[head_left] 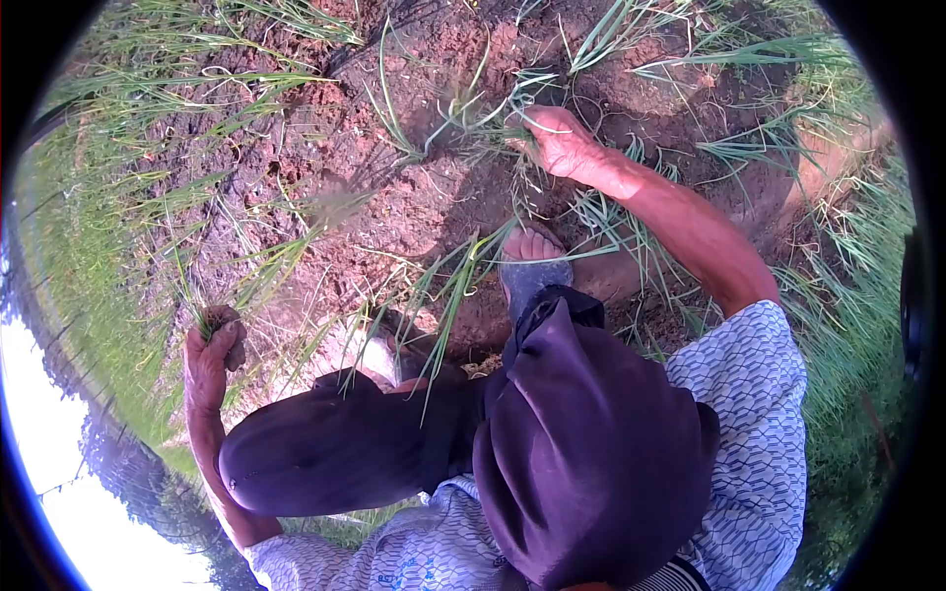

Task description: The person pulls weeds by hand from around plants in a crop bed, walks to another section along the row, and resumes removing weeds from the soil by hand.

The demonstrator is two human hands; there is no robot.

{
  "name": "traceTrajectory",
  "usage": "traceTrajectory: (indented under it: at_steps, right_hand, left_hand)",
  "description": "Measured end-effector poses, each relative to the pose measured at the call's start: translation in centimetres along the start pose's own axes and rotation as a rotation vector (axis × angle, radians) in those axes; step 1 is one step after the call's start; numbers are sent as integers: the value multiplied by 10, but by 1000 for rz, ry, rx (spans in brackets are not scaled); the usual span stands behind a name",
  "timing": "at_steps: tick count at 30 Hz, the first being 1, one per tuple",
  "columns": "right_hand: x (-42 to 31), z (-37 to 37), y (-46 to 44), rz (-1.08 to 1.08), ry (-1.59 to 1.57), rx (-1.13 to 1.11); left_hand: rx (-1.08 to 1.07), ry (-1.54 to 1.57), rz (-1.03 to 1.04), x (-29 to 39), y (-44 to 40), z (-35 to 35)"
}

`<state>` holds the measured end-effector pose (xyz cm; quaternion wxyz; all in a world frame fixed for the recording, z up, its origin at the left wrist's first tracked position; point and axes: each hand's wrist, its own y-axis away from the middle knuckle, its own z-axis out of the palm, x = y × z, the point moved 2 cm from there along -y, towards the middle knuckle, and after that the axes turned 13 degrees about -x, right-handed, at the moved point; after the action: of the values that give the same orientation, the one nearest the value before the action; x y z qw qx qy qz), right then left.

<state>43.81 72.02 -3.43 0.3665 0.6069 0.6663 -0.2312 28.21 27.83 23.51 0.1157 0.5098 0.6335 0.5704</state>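
My left hand (215,345) is at the lower left, its fingers closed round a small tuft of grass (204,320) just beyond my knee. At the upper middle, my right hand (554,141) is closed on some thin green stems (522,177), which hang down from the fingers over the soil. Reddish-brown soil (335,148) lies between the two hands. A long-leaved green plant (419,148) stands to the left of my right hand.
My foot (532,246) rests on the soil below my right hand. Long green leaves (458,295) rise by my knees. More rows of green plants (759,148) grow at the right, and dense grass (99,246) covers the left side.
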Motion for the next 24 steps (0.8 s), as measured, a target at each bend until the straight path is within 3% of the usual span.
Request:
traceTrajectory:
  at_steps: [3,5,8,12,15,17,18,19,21,23,24]
  right_hand:
    - [0,5,-14,361,-295,-19]
    - [-15,6,-25,417,-115,74]
    - [-5,27,-43,179,132,108]
    - [-21,24,-53,276,159,-120]
    - [-14,28,-53,217,168,-84]
    - [-11,20,-45,89,70,124]
    - [-2,10,-36,185,6,-13]
    - [-5,-8,-26,218,-256,-164]
    - [18,-35,1,140,-100,-336]
    - [-8,-92,30,649,-329,-498]
    - [42,-84,50,620,-484,-431]
  left_hand:
    - [-23,-1,16,3,-4,0]
    - [-60,-30,47,5,-4,-1]
    - [-34,-20,56,7,-3,0]
    - [-33,-15,48,3,-2,0]
    - [-13,-16,36,3,1,2]
    - [-14,-25,43,5,1,0]
    - [-22,-25,46,4,2,0]
    - [-33,-24,49,3,4,0]
    - [-16,-14,24,2,5,0]
    - [4,2,0,-1,3,1]
    - [-26,-7,7,-3,0,0]
